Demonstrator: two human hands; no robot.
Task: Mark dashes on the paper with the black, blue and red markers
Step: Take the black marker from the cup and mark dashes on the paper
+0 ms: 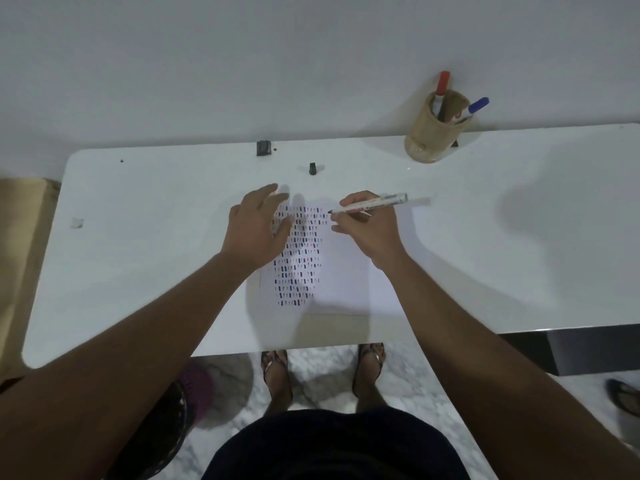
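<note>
A white sheet of paper [346, 271] lies on the white table [138, 237], its left half filled with columns of short dark, blue and red dashes [298, 265]. My right hand [367, 226] grips an uncapped black marker [370, 205], tip pointing left at the top of the paper beside the last dash column. My left hand [259, 230] rests flat with fingers spread on the paper's upper left. The marker's black cap [313, 169] stands on the table behind the paper. A red marker [442, 85] and a blue marker [474, 109] stick out of a wooden cup [429, 136].
The wooden cup stands at the table's back right, near the wall. A small dark block [264, 148] sits at the back edge. My feet in sandals [277, 368] show below the front edge. A cardboard box [20, 244] stands left of the table.
</note>
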